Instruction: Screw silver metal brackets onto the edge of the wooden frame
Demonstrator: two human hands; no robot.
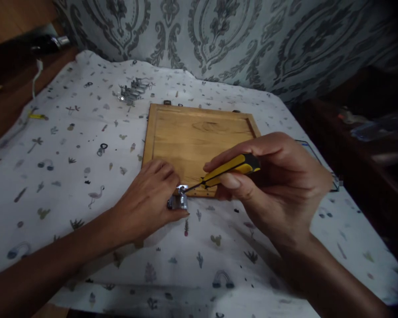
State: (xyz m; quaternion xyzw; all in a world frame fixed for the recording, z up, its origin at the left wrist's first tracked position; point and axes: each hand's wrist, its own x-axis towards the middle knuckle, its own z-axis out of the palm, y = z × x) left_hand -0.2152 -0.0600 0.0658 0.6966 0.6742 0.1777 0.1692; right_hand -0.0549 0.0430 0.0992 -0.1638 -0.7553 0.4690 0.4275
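A framed wooden panel (192, 139) lies flat on the patterned cloth. At its near edge is a small shiny metal fitting (179, 201), a latch or hinge by its look. My left hand (149, 198) grips this fitting against the panel with curled fingers on the wood and the thumb below; part of the fitting is hidden. A yellow and black screwdriver (230, 170) is in my right hand (278, 185), held between thumb and fingers. Its shaft slants down to the left, and the tip meets the fitting; a screw there is too small to make out.
Several metal fittings (132, 91) lie in a cluster behind the panel on the left. Dark pieces (167, 102) stick out at the panel's far edge. A yellow object (38, 116) sits at the far left. A dark-edged flat object (313, 152) is partly behind my right hand.
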